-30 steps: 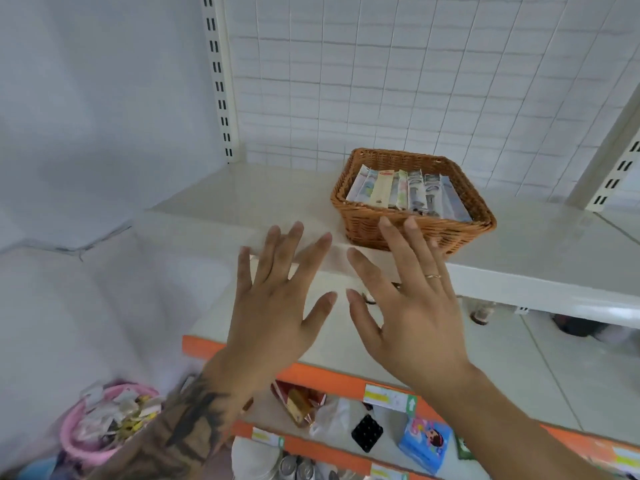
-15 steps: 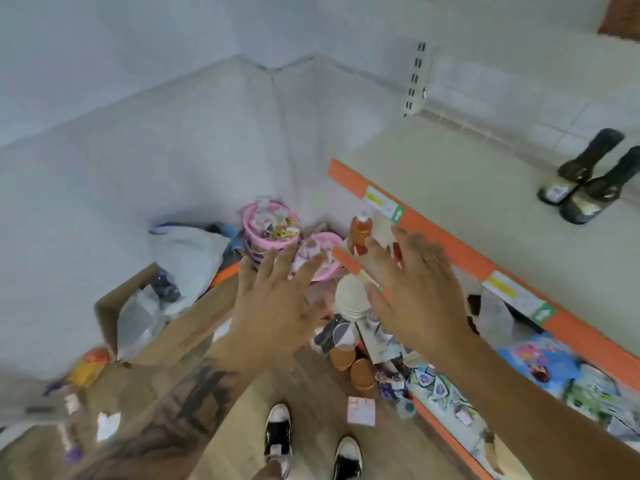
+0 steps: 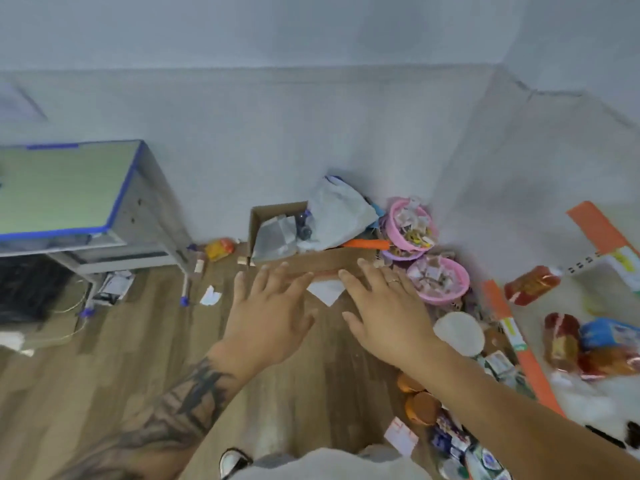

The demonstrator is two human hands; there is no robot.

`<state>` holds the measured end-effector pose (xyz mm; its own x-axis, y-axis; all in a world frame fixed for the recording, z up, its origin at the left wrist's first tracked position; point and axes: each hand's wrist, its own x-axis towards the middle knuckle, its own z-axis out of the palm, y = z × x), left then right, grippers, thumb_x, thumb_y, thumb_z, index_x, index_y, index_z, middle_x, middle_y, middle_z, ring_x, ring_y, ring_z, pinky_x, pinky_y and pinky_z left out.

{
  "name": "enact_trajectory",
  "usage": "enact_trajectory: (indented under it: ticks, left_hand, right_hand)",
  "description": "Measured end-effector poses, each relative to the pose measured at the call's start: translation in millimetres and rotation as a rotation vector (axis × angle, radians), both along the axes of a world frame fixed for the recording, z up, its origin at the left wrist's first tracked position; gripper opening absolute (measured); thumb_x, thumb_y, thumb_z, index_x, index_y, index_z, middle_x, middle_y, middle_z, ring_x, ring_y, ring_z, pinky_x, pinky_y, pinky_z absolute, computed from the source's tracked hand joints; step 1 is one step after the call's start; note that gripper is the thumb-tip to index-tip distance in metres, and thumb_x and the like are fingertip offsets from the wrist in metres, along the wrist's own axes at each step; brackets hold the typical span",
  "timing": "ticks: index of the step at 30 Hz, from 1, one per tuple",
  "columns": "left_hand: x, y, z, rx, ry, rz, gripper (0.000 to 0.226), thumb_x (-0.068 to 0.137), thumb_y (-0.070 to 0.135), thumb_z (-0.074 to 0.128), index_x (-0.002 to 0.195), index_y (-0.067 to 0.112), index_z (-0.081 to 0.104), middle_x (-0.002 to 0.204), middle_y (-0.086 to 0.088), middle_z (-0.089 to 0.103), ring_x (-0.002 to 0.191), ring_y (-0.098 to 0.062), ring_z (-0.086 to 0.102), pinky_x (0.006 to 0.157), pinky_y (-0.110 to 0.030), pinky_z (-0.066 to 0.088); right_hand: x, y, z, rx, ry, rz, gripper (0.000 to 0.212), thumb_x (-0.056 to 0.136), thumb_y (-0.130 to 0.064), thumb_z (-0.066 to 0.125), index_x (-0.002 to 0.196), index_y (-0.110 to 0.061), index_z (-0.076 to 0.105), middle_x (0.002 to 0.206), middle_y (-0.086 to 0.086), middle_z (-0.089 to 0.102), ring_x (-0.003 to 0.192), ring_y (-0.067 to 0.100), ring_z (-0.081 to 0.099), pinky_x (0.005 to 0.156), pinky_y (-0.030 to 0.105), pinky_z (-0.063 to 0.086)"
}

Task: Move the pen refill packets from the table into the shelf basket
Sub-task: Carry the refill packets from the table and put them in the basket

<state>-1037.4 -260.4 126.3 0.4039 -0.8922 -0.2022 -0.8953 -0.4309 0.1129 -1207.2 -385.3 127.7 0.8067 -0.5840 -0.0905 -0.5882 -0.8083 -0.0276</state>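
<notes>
Pen refill packets aren't visible; left hand (image 3: 268, 318) and right hand (image 3: 388, 315), spread and empty, point toward twelve o'clock, tabletop (image 3: 59, 192) at nine o'clock, probably for another load.

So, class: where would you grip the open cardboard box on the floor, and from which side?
Probably the cardboard box by its upright left wall, from above: the top is open and that rim is bare, while bags crowd its right side. Both the left hand and right hand are free.

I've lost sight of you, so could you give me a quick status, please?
Left hand and right hand open, empty, over the floor. No refill packets or wicker basket in view. Table far left; cardboard box ahead.
</notes>
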Motion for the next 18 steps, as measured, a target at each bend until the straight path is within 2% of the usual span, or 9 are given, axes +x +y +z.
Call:
enact_trajectory:
  ticks: [6,10,18]
  left_hand:
    - [103,120,-20,0.050,0.045,0.217,0.067,0.101,0.069,0.032,0.160,0.046,0.011,0.173,-0.003,0.011,0.159,-0.030,0.007,0.124,-0.062,0.003]
    - [162,190,-35,0.048,0.079,0.319,0.064,0.102,0.067,0.032,0.160,0.046,0.013,0.172,-0.005,0.014,0.158,-0.032,0.009,0.124,-0.064,0.003]
    - [246,291,-51,0.060,0.170,0.519,0.064,0.102,0.068,0.032,0.160,0.046,0.014,0.173,-0.006,0.012,0.159,-0.034,0.008,0.124,-0.064,0.003]
  right_hand:
    - [141,93,-5,0.052,0.025,0.222,0.066,0.102,-0.053,0.046,0.161,-0.033,0.024,0.170,0.007,0.022,0.153,0.033,0.029,0.124,0.049,0.023]
    - [220,150,-17,0.090,0.026,0.300,0.063,0.102,-0.053,0.047,0.160,-0.034,0.030,0.168,0.005,0.029,0.151,0.031,0.034,0.122,0.048,0.029]
    - [332,231,-36,0.137,0.110,0.459,0.062,0.103,-0.055,0.043,0.159,-0.034,0.028,0.169,0.004,0.026,0.152,0.027,0.032,0.121,0.046,0.032]
